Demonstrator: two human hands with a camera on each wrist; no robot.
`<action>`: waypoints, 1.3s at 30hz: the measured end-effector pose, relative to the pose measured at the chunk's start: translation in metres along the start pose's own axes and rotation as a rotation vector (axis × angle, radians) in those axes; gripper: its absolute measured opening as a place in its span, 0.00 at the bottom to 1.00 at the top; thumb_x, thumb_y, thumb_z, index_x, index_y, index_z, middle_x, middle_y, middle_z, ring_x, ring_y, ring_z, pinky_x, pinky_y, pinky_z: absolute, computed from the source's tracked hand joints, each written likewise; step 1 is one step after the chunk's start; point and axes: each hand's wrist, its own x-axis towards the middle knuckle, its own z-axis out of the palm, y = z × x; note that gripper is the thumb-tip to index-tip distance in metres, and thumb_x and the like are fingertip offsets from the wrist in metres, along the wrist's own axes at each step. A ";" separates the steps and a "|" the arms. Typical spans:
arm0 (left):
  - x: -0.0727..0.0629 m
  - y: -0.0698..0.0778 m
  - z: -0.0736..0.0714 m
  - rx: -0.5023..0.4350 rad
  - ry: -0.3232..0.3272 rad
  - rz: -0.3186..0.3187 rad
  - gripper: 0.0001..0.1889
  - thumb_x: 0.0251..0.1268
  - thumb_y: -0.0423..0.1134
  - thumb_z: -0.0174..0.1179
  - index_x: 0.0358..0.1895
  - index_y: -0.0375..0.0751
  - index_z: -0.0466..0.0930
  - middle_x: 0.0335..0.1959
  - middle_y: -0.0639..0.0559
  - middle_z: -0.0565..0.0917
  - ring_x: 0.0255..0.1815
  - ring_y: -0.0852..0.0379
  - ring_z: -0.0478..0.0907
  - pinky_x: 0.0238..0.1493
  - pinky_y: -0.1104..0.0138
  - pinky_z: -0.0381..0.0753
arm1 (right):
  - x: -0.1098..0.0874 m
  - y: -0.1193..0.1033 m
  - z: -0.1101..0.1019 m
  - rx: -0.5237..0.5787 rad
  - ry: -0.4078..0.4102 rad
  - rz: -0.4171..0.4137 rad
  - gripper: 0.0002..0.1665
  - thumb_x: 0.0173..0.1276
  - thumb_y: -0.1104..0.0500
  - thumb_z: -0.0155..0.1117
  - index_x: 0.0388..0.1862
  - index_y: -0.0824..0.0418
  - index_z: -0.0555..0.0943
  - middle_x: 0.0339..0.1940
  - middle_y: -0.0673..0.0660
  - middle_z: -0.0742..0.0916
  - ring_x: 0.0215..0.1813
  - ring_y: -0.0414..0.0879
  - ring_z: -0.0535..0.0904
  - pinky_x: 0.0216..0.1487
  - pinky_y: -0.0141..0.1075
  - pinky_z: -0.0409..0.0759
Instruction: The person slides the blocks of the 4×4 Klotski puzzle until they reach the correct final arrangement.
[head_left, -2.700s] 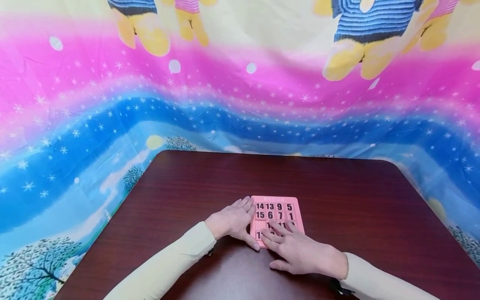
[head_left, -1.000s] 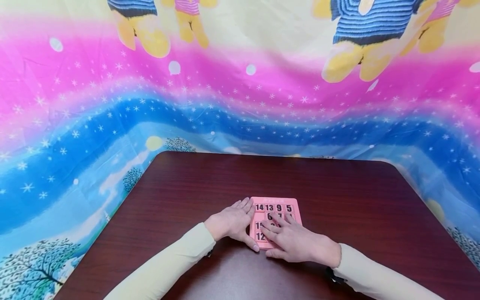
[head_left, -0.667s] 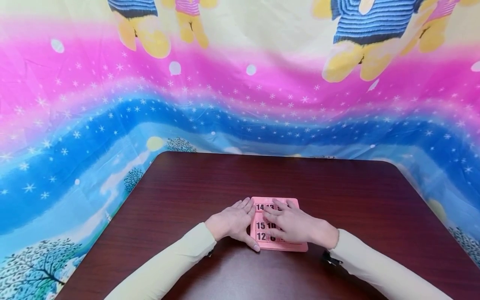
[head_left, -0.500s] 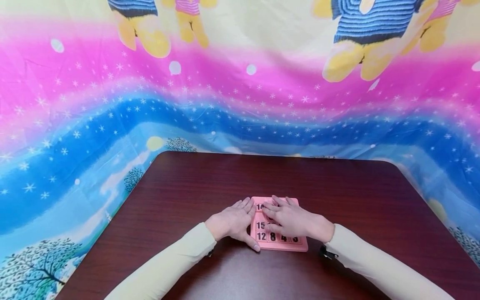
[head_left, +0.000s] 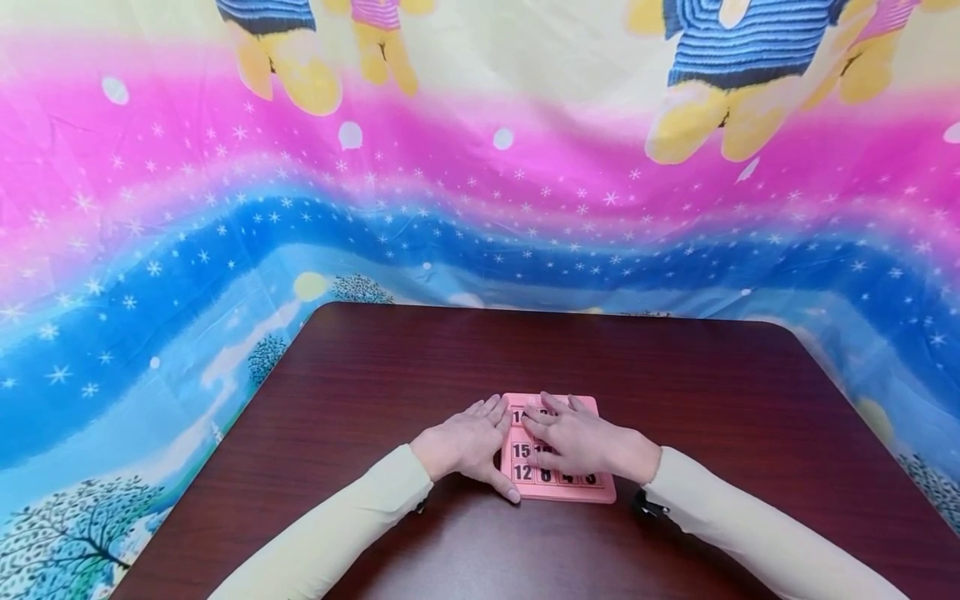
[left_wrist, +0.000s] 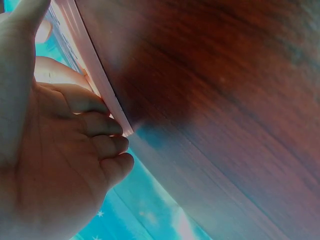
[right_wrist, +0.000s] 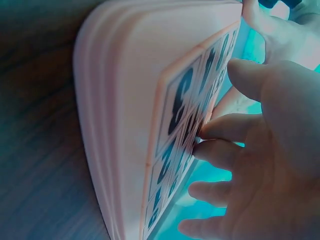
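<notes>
A pink sliding number puzzle [head_left: 566, 497] lies flat on the table, its square tiles printed with black numbers. Along its left side rests my left hand [head_left: 465, 442], fingers straight and thumb at the near corner; in the left wrist view those fingertips meet the puzzle's side wall [left_wrist: 95, 65]. My right hand [head_left: 585, 442] spreads over the upper rows, hiding many tiles. In the right wrist view its index and middle fingertips [right_wrist: 205, 147] touch the tile face, while the other fingers stand off it. Tiles 15 [head_left: 521, 451] and 12 [head_left: 522, 472] show at the left, below a bare pink slot.
The dark reddish-brown table [head_left: 390, 358] has rounded far corners. Behind and beside it hangs a cartoon-printed cloth [head_left: 450, 183] with pink and blue bands. A black band [head_left: 648, 505] shows at the right sleeve's cuff.
The right hand has moved from the lower rows up over the upper rows. Tile 15 has slid one row toward me, so the gap now lies above it. The left hand stays put.
</notes>
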 end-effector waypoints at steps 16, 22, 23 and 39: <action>-0.001 -0.001 0.004 0.030 0.027 0.004 0.68 0.39 0.85 0.55 0.77 0.36 0.53 0.80 0.39 0.50 0.82 0.47 0.46 0.81 0.60 0.51 | -0.016 -0.016 0.005 -0.054 0.048 -0.075 0.38 0.72 0.35 0.52 0.72 0.56 0.70 0.74 0.55 0.73 0.79 0.61 0.58 0.72 0.67 0.59; -0.001 -0.001 0.003 0.027 0.023 0.004 0.68 0.40 0.85 0.55 0.77 0.36 0.52 0.80 0.40 0.50 0.82 0.47 0.46 0.81 0.60 0.50 | -0.019 -0.012 0.003 -0.002 0.048 -0.081 0.37 0.73 0.36 0.51 0.73 0.55 0.70 0.75 0.55 0.72 0.79 0.62 0.58 0.72 0.68 0.59; -0.001 -0.001 0.003 0.022 0.023 0.005 0.68 0.40 0.84 0.55 0.77 0.36 0.52 0.80 0.40 0.50 0.82 0.47 0.45 0.81 0.60 0.50 | -0.019 -0.009 0.003 0.007 0.055 -0.079 0.37 0.73 0.36 0.51 0.73 0.55 0.70 0.75 0.56 0.72 0.79 0.62 0.58 0.72 0.68 0.58; 0.000 0.000 0.003 0.014 0.030 0.006 0.68 0.39 0.84 0.56 0.77 0.35 0.52 0.80 0.39 0.50 0.82 0.47 0.45 0.81 0.60 0.50 | -0.016 0.019 0.002 0.055 0.060 0.012 0.37 0.73 0.37 0.52 0.72 0.57 0.70 0.75 0.58 0.71 0.79 0.64 0.56 0.70 0.71 0.57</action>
